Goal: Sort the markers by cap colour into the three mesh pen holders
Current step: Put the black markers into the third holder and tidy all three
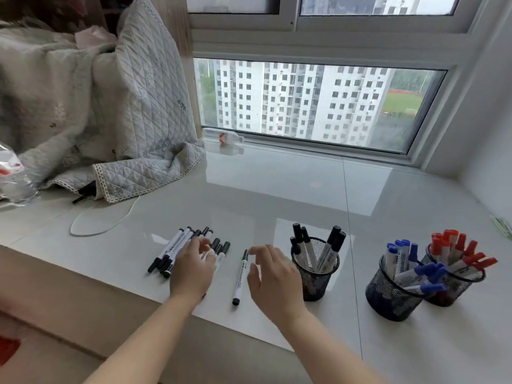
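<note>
Several black-capped markers [173,249] lie in a loose pile on the white sill. My left hand [192,268] hovers over the pile's right side with fingers spread, holding nothing. One black-capped marker [240,278] lies alone between my hands. My right hand [273,278] floats just right of it, fingers loosely bent, empty. Three black mesh holders stand to the right: the nearest holder [314,282] has black-capped markers, the middle holder [389,299] has blue-capped ones, the far right holder [457,289] has red-capped ones.
A quilted grey blanket [133,128] is heaped at the back left, with a white cable [105,225] looping out in front of it. A small bottle [225,137] lies by the window. A crinkled plastic bag [13,176] sits at the far left.
</note>
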Motion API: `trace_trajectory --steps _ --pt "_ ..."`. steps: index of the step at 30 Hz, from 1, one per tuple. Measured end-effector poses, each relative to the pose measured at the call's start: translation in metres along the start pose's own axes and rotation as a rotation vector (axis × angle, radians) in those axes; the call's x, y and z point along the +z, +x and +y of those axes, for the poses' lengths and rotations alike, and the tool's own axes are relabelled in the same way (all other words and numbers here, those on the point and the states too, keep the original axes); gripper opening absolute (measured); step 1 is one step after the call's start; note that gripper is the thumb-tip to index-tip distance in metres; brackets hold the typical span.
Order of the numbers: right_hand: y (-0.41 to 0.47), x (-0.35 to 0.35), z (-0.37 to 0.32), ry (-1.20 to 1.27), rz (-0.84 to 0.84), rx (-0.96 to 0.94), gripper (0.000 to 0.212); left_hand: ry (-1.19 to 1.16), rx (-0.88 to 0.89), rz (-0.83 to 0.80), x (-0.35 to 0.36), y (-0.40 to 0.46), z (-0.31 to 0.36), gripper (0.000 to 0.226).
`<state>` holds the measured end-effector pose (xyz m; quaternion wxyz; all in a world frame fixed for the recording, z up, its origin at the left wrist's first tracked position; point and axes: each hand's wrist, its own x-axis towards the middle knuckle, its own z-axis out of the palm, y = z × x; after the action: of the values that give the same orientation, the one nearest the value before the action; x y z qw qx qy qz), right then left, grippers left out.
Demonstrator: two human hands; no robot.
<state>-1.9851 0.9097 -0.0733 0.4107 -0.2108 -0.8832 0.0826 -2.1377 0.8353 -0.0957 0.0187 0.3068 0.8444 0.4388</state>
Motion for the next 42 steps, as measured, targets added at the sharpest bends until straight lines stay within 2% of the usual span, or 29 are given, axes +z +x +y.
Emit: trace_trajectory --steps 3,10,17,20,31,37,42 --pt "-0.008 0.029 -0.004 0.049 -0.292 0.317 0.031 0.202 -0.031 -0.071 -0.014 0.007 -0.025 0.025" --pt "-0.002 0.073 -0.006 0.019 -0.509 0.715 0.047 0.427 0.079 -0.135 -0.019 0.021 -0.043 0.035" --pt "0.009 0.106 -0.023 -0.063 -0.585 0.705 0.056 0.585 0.110 -0.257 -0.008 0.032 -0.040 0.047" --pt "0.016 0.115 -0.027 -0.077 -0.597 0.705 0.061 0.628 0.131 -0.260 -0.005 0.034 -0.042 0.047" --pt "0.021 0.121 -0.020 -0.029 -0.604 0.727 0.047 0.612 0.128 -0.286 -0.002 0.041 -0.043 0.050" --pt "0.013 0.117 -0.016 -0.093 -0.585 0.665 0.045 0.671 0.193 -0.268 0.002 0.040 -0.036 0.054" --pt "0.010 0.111 -0.010 -0.118 -0.591 0.676 0.045 0.700 0.151 -0.295 0.009 0.038 -0.035 0.061"
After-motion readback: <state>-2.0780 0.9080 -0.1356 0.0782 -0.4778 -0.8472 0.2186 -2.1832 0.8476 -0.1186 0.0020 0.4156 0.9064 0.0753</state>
